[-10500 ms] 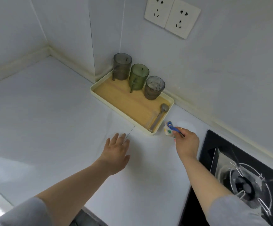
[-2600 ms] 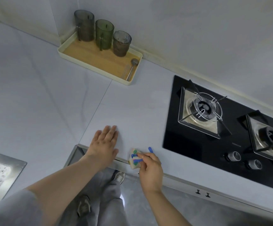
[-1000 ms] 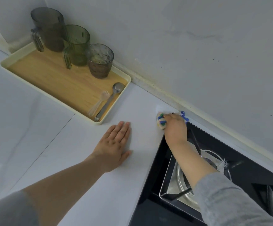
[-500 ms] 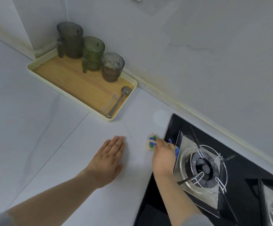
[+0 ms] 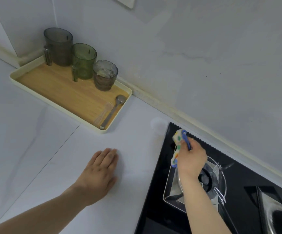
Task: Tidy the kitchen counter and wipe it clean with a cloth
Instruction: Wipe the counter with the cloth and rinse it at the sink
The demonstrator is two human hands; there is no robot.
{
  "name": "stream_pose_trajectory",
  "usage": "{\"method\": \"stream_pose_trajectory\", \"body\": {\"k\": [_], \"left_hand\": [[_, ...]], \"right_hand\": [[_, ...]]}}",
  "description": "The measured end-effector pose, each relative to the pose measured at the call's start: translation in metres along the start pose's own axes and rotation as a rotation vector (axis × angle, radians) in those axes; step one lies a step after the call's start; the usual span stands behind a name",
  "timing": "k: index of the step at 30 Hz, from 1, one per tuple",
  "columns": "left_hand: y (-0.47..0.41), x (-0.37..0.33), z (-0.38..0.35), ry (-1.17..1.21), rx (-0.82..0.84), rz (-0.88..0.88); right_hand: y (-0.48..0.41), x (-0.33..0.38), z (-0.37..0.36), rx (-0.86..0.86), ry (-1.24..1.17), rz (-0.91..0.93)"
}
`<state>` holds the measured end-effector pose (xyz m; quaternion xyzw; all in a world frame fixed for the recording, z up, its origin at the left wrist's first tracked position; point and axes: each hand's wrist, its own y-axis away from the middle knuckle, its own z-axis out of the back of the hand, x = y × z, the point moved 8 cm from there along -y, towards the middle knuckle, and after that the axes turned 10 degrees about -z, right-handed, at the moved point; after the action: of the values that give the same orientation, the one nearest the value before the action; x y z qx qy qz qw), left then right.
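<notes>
Head view: spotted cloth (image 5: 177,144) in right hand (image 5: 191,159), at the far left corner of the black hob (image 5: 155,200).
Right fingers are curled round the cloth, its blue loop lying over them; the forearm crosses the nearer burner (image 5: 206,180) and hides part of it. Left hand (image 5: 99,173) lies flat on the white table (image 5: 35,141), fingers straight, together and holding nothing, just left of the hob edge. Beyond it, in the wall corner, sits a cream-rimmed wooden tray (image 5: 61,88): grey jug (image 5: 58,46), green mug (image 5: 83,61) and glass (image 5: 105,77) in a row along its back, spoon (image 5: 115,108) and clear fork (image 5: 103,114) side by side at its right end. Second burner (image 5: 280,215) is cut off at the right edge.
</notes>
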<state>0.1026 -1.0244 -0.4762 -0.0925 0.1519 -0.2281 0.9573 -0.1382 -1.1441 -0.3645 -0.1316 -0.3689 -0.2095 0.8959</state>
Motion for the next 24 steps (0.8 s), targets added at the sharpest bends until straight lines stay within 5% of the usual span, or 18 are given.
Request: {"method": "stream_pose_trajectory", "body": {"k": [9, 24], "left_hand": [[-0.083, -0.041, -0.026, 0.03, 0.035, -0.189], [-0.125, -0.046, -0.05, -0.011, 0.067, -0.235]], "right_hand": [[-0.03, -0.013, 0.003, 0.098, -0.018, -0.075], [-0.045, -0.04, -0.033, 0.195, -0.055, -0.105]]}}
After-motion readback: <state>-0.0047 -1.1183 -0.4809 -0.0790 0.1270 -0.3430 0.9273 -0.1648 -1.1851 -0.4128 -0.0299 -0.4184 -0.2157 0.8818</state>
